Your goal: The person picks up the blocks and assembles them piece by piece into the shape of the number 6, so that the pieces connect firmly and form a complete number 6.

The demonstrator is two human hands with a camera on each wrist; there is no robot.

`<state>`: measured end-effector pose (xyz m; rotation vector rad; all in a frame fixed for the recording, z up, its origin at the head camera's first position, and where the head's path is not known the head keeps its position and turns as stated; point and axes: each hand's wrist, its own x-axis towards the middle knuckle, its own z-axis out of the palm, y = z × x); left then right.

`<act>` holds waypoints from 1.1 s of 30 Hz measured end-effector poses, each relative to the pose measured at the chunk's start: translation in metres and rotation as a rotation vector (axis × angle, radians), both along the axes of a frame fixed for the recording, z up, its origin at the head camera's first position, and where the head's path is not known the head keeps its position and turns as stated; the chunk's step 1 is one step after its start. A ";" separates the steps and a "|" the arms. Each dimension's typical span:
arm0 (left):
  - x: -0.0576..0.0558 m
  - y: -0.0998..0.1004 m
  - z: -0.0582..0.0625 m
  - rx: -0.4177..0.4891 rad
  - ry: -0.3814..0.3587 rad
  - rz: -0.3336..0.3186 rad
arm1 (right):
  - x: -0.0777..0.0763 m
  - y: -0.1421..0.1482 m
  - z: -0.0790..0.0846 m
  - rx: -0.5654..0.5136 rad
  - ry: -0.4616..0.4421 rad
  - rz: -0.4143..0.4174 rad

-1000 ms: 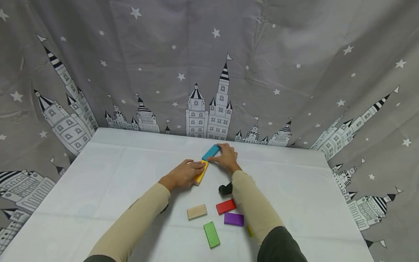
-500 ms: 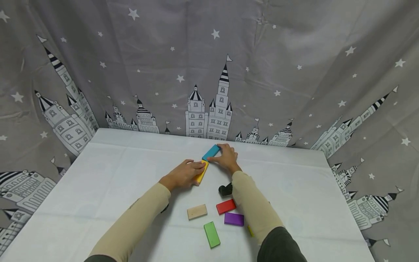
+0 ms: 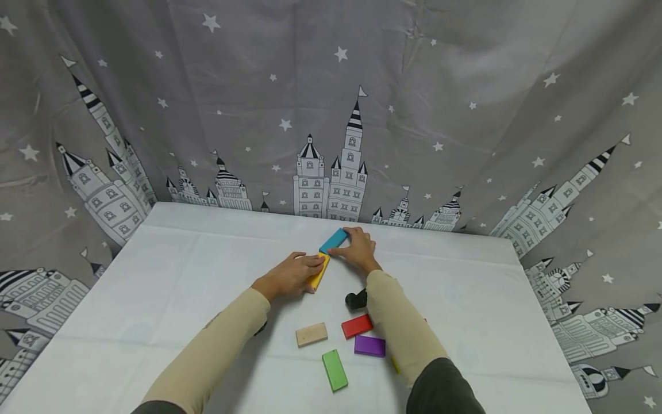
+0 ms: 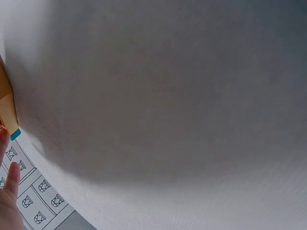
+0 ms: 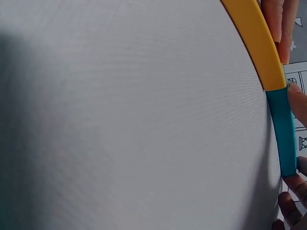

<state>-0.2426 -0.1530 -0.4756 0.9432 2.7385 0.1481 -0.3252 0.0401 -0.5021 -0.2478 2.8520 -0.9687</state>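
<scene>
In the head view, my left hand (image 3: pixel 289 276) grips a yellow wooden block (image 3: pixel 320 273), fingers over its far end and thumb at its near end. My right hand (image 3: pixel 360 248) pinches a blue block (image 3: pixel 333 240) lengthwise, between the thumb at its near end and fingers at its far end. The right wrist view shows the yellow block (image 5: pixel 259 48) and the blue block (image 5: pixel 282 132) meeting end to end at a slight angle. At the left wrist view's edge, the yellow block (image 4: pixel 7 108) appears with a blue tip beyond it.
Closer to the person lie a plain wood block (image 3: pixel 311 334), a red block (image 3: pixel 357 326), a purple block (image 3: pixel 369 346) and a green block (image 3: pixel 334 370). The right sleeve (image 3: pixel 405 330) partly covers a yellow-green piece (image 3: pixel 395 364). A castle-print curtain (image 3: pixel 248 75) borders the white table (image 3: pixel 170 276).
Both hands and the blocks stay where they were. Only the curtain's print at the lower right has shifted outward a little.
</scene>
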 end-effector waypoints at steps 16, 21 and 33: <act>0.012 -0.003 0.002 -0.009 -0.041 -0.001 | 0.025 0.017 0.014 -0.045 -0.077 0.037; 0.014 -0.006 0.006 -0.031 -0.065 -0.002 | 0.040 0.027 0.026 -0.060 -0.099 0.107; 0.026 -0.003 0.012 -0.016 -0.070 -0.010 | 0.092 0.056 0.039 -0.066 -0.167 0.229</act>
